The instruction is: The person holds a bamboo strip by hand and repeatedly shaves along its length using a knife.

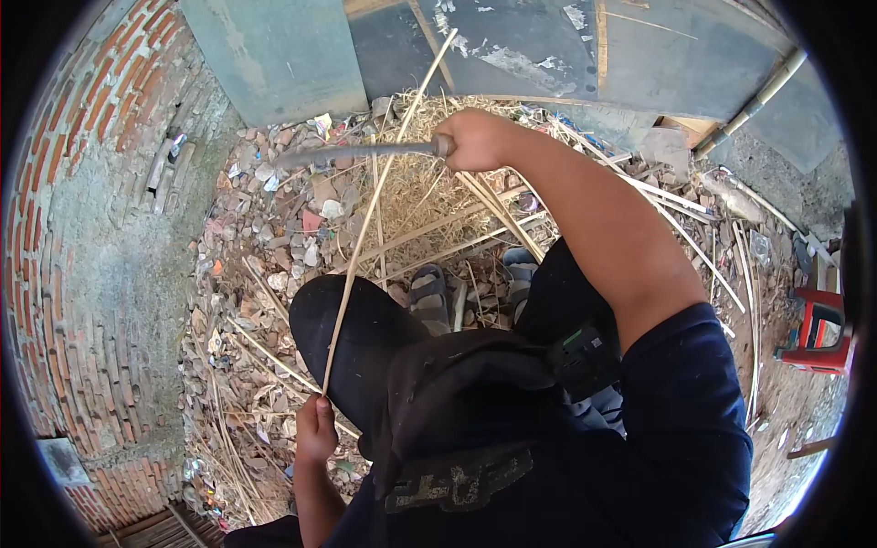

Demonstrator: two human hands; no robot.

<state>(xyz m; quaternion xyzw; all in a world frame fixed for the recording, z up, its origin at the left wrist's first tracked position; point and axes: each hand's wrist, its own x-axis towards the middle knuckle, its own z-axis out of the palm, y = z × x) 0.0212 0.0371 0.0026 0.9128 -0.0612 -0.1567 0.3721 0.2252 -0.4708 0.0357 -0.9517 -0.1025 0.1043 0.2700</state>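
My left hand (316,431), low on the left beside my thigh, is closed on the lower end of a long, thin bamboo strip (364,239). The strip slants up and away across my knee toward the grey panels. My right hand (480,140) is wrapped round the handle of a machete (365,152), held out in front of me. Its blade points left, is smeared by motion and crosses the strip in view; whether they touch I cannot tell. Under the blade lies a heap of pale shavings (420,196).
Broken brick and stone rubble (283,201) covers the ground, with loose strips (676,205) strewn about. A brick wall (100,237) rises on the left and grey panels (521,50) stand ahead. My sandalled feet (427,294) are below; a red stool (818,333) is at right.
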